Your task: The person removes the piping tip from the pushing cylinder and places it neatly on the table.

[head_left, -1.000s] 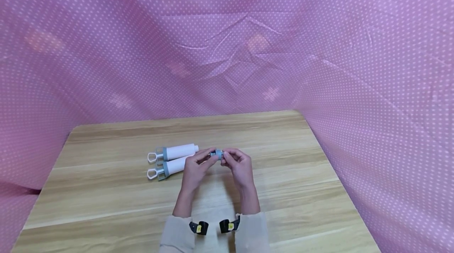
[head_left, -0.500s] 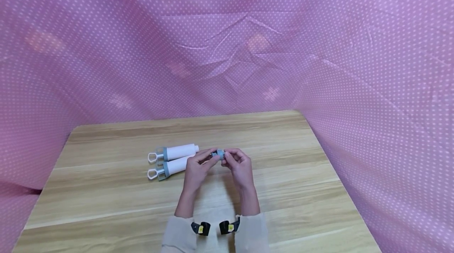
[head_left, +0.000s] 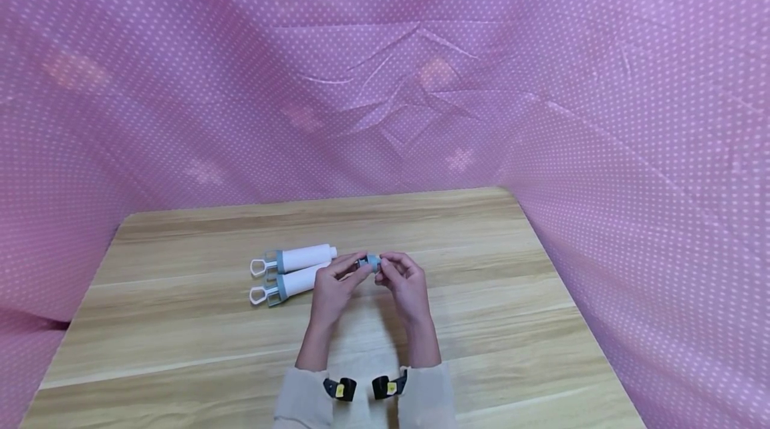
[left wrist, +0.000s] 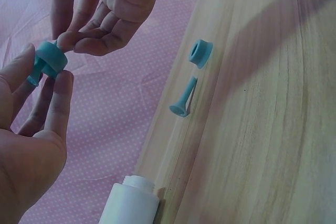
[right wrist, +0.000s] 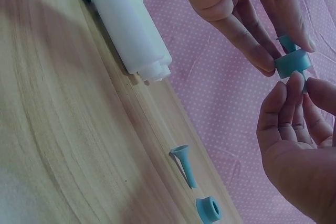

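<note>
My left hand (head_left: 332, 287) pinches a small teal cap-like piece (left wrist: 51, 56) between thumb and fingers. A narrow teal part sticks out of that piece on the left hand's side. From the other side, my right hand (head_left: 410, 287) pinches a thin teal stem (right wrist: 305, 83) at the piece's end. Both hands hold it raised above the table. On the wood below lie a teal ring (left wrist: 200, 53) and a teal funnel-shaped piece (left wrist: 184, 98), apart from each other. The hands hide these two in the head view.
Two white cylinders (head_left: 305, 256) with teal collars and white loop handles lie side by side, left of the hands. They rest on a wood-grain table (head_left: 481, 349). Pink dotted cloth (head_left: 385, 81) hangs around its back and sides.
The teal piece has tilted slightly between the fingers. My left hand has shifted a little to the right since a second ago. The white cylinders have stayed put.
</note>
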Demonstrator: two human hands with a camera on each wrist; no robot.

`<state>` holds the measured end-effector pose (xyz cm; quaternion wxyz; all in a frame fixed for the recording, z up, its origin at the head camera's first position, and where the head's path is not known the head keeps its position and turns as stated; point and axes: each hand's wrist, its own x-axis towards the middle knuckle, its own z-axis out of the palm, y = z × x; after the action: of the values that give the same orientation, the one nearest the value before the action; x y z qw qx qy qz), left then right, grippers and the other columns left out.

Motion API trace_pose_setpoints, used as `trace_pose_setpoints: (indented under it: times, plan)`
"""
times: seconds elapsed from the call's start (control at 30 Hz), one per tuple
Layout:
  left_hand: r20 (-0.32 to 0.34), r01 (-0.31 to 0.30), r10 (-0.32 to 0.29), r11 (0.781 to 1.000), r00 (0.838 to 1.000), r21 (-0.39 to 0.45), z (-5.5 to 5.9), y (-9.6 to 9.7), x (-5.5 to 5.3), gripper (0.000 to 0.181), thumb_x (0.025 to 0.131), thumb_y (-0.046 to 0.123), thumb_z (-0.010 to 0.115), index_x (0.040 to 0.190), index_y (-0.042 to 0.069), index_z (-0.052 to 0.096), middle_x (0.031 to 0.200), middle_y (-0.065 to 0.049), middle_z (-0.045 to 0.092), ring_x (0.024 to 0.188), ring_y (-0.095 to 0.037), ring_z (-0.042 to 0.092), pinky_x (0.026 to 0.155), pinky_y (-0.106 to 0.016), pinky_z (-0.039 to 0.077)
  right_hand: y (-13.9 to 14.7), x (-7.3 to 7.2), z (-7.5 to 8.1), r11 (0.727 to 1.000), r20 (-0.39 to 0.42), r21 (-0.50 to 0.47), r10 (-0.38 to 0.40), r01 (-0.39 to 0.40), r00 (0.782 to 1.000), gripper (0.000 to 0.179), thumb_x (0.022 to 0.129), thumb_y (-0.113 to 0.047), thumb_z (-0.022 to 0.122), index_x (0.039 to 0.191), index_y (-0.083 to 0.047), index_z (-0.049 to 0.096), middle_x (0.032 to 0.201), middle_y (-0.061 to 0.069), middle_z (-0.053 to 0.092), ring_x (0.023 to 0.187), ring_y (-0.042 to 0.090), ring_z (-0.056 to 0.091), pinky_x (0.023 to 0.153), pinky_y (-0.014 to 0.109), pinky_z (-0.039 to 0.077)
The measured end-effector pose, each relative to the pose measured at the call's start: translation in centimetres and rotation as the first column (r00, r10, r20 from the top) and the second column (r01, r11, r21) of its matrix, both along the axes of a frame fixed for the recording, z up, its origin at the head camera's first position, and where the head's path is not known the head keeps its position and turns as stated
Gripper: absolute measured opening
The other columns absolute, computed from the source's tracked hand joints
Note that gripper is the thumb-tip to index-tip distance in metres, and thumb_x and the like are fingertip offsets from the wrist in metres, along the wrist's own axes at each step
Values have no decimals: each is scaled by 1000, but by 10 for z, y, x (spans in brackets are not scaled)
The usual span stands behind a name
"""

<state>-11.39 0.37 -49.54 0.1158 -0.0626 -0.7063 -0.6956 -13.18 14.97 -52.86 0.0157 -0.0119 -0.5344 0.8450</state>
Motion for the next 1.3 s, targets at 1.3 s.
trace_pose_setpoints:
  times: [1.3]
  plan:
    - [26, 2, -3, 1000, 1000, 7, -21, 4, -14, 29, 86, 3, 80, 114, -2, 75, 114, -17, 73, 103, -36, 67, 93, -48, 52, 1, 0, 8, 985, -90, 161, 81, -66, 993, 30, 99, -6, 64, 123, 12, 62, 112, 12, 66, 81, 16, 67, 77, 33, 57]
